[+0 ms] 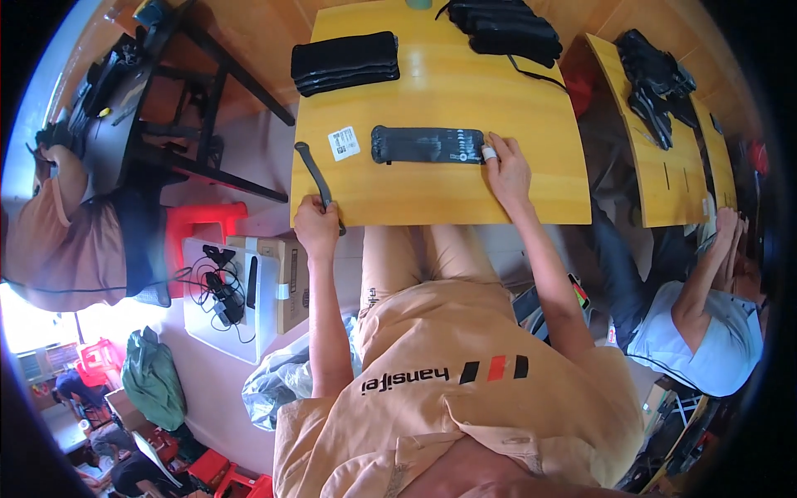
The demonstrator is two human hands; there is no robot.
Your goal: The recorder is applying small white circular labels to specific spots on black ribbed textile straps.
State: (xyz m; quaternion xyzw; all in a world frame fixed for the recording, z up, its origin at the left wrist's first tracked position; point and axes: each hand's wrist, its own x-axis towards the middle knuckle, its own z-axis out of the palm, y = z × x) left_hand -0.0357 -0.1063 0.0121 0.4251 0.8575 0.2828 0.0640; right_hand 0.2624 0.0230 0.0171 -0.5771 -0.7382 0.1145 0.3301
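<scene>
While one person in a tan shirt [75,249] sits at the far left beside one dark table [129,137], one red stool [217,213] stands next to them, then one white bin [262,311] with a tangle of black cables [224,299] and one cardboard box [292,286]. At the left front edge of the yellow table [448,195], the left hand [316,222] is closed around one black strap [314,173]. Farther back lies one stack of black pads [344,62], at least four layers showing. One white label [344,143] lies just left of a single flat black pad [427,145], set crosswise mid-table. The right hand [506,168], one white band [489,153] on a finger, bends its fingers at that pad's right end; whether it pinches or merely touches, I cannot tell. Behind is a second black pile [510,33], its count unclear. Farther right, one person in a pale shirt [706,340] sits near two more tables [656,178].
</scene>
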